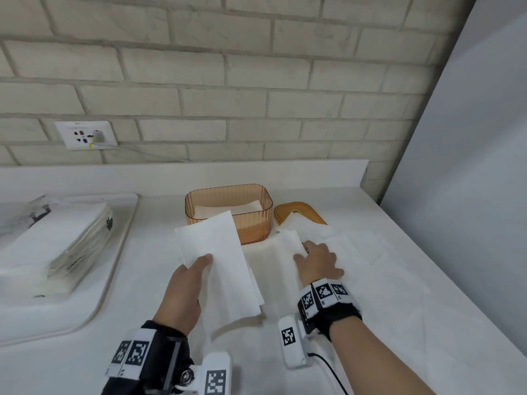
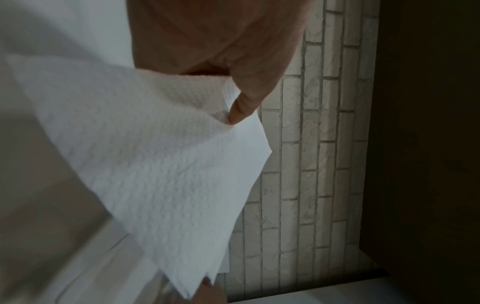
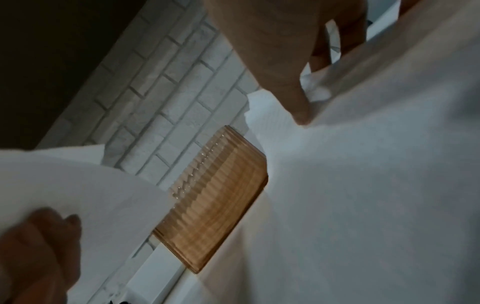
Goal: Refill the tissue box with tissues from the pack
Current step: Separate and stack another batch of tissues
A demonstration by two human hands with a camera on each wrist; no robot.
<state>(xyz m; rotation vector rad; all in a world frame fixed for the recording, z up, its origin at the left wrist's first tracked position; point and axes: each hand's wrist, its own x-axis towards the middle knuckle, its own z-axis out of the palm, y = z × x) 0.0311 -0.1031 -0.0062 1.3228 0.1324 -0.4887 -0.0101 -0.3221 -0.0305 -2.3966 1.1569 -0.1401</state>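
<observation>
box [image 1: 253, 226], one, lidless; one lid [image 1: 310, 213] just right of it, one pack [image 1: 57, 240] well left. left hand [image 1: 182, 289] grips tissues [image 1: 225, 269] before the box. right hand [image 1: 319, 263] pinches a sheet [image 1: 288, 243] right-front. left wrist: thumb [image 2: 244, 98] on tissues. right wrist: fingers [image 3: 285, 82] pinch sheet.

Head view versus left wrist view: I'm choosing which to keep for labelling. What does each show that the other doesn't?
Head only: the open amber tissue box, its lid beside it, the pack on a tray, the right hand pinching loose tissues. Left wrist only: the embossed texture of the held tissue and a fingertip pressed into its edge. Both: the left hand holding that tissue, and the brick wall.
</observation>
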